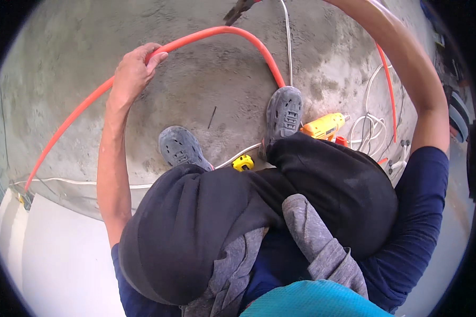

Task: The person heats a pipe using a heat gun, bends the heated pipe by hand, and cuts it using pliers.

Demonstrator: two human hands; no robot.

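My left hand [137, 71] is closed around an orange flexible pipe [211, 33], thumb along its side. The pipe arches over the concrete floor, from the white panel at the lower left up to my hand, then down to my right shoe [285, 113]. At the top edge, the dark metal end of a tool [239, 11] with a bit of red points at the crest of the pipe; whether it touches is unclear, and the rest is cut off. My right forearm [401, 58] reaches up past the top edge, so my right hand is out of the picture.
A yellow power tool [325, 126] lies right of my right shoe. Between my shoes are a yellow tape measure [243, 162] and a thin dark rod [212, 117]. White cable [372, 129] coils at the right, by another orange pipe [388, 90]. A white panel [63, 253] fills the lower left.
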